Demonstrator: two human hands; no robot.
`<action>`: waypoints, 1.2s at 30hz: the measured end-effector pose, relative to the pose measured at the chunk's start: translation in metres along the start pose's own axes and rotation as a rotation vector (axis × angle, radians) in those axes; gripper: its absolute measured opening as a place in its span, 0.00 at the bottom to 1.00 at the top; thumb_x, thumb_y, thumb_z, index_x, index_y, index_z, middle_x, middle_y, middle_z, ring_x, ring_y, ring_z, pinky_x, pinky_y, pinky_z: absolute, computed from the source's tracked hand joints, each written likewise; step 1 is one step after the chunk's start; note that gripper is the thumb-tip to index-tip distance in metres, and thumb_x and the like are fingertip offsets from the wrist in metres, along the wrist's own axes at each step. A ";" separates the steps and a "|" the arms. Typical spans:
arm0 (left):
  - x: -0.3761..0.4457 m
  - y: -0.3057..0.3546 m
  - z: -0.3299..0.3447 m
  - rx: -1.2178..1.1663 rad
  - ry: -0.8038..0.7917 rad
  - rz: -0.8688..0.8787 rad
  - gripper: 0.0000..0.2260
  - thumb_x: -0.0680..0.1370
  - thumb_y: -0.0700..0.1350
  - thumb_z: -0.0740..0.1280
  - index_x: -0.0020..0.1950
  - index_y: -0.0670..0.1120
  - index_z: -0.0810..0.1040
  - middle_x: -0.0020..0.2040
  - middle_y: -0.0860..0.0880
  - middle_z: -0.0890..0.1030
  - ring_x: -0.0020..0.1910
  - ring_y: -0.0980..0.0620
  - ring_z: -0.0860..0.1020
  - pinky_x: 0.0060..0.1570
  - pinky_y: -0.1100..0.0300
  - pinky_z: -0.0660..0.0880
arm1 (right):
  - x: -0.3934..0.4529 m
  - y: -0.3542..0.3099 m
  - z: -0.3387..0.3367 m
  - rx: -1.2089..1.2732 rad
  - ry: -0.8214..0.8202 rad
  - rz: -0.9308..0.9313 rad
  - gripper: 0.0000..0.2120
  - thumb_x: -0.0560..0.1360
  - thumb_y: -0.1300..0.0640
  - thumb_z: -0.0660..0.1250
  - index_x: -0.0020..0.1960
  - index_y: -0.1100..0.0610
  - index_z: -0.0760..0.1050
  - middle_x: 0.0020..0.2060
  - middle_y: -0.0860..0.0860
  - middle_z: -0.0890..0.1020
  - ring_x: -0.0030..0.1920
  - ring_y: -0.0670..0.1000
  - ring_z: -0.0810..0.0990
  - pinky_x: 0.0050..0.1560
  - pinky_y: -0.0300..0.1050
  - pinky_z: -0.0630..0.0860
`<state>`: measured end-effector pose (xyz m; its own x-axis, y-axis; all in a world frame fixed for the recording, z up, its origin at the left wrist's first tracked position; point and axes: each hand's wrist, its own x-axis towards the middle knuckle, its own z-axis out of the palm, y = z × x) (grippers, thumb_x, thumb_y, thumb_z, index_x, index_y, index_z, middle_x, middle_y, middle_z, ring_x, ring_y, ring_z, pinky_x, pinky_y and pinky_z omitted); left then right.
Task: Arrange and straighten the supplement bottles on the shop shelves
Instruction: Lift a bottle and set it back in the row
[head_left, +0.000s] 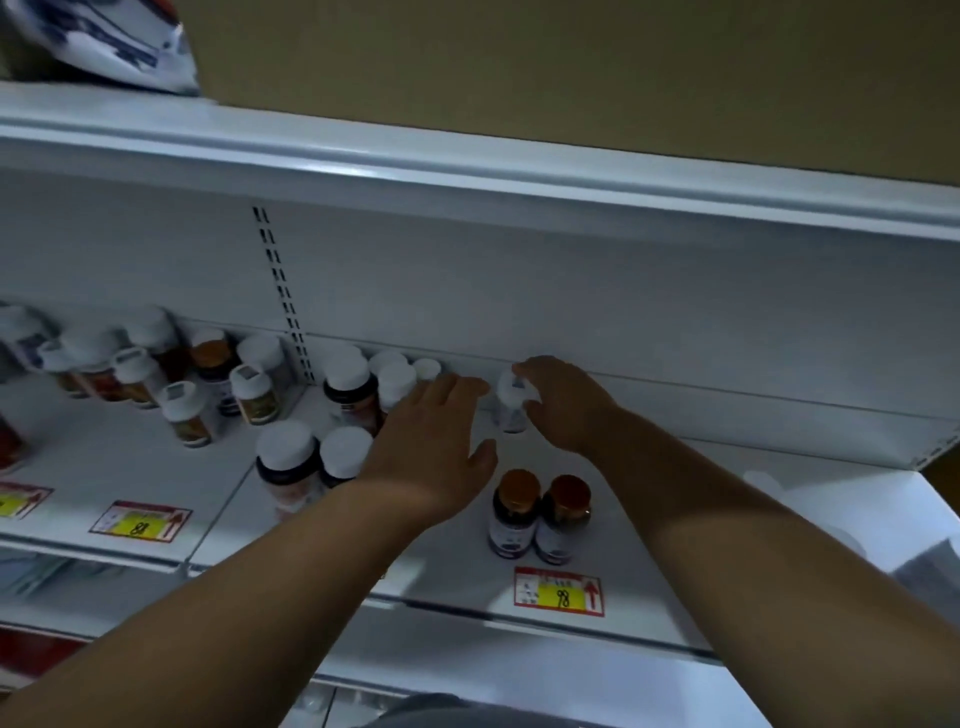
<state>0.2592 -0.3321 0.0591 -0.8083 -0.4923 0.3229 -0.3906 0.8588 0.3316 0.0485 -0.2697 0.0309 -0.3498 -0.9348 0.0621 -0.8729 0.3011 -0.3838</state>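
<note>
My right hand (563, 400) grips a small white-capped bottle (510, 404) near the back of the white shelf (649, 525), fingers curled over its cap. My left hand (434, 447) reaches in flat just left of it, fingers straight, over a cluster of white-capped bottles (353, 395). Two larger white-capped bottles (311, 462) stand left of my left wrist. Two orange-capped dark bottles (540, 514) stand side by side near the shelf front, below my hands.
Several more white-capped bottles (182, 384) crowd the shelf section to the left, past the slotted upright (283, 291). Yellow price tags (560, 592) sit on the shelf's front edge. Another shelf (467, 166) runs overhead. White caps (763, 486) show dimly at the far right.
</note>
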 end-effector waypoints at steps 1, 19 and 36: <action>-0.001 -0.006 0.001 -0.009 -0.006 0.004 0.26 0.77 0.54 0.64 0.73 0.48 0.64 0.68 0.47 0.69 0.66 0.45 0.65 0.64 0.55 0.62 | 0.008 0.000 0.005 -0.053 -0.033 -0.028 0.24 0.79 0.61 0.62 0.74 0.60 0.63 0.73 0.58 0.64 0.72 0.57 0.64 0.72 0.45 0.56; 0.003 -0.027 0.006 -0.291 0.015 0.011 0.29 0.76 0.60 0.65 0.72 0.48 0.65 0.67 0.49 0.69 0.65 0.51 0.66 0.62 0.62 0.60 | -0.006 -0.029 -0.015 0.497 0.305 0.250 0.10 0.73 0.49 0.70 0.53 0.48 0.76 0.49 0.46 0.79 0.47 0.46 0.78 0.44 0.43 0.76; 0.020 0.166 0.057 -0.640 -0.190 0.256 0.34 0.66 0.73 0.58 0.68 0.60 0.62 0.62 0.62 0.68 0.58 0.64 0.67 0.50 0.70 0.62 | -0.209 0.032 -0.115 0.649 0.576 0.335 0.09 0.74 0.51 0.68 0.53 0.42 0.77 0.47 0.40 0.81 0.49 0.39 0.80 0.42 0.32 0.77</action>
<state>0.1531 -0.1908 0.0696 -0.9256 -0.2027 0.3195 0.1102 0.6634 0.7401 0.0541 -0.0431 0.1112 -0.8156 -0.5281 0.2363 -0.3958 0.2115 -0.8936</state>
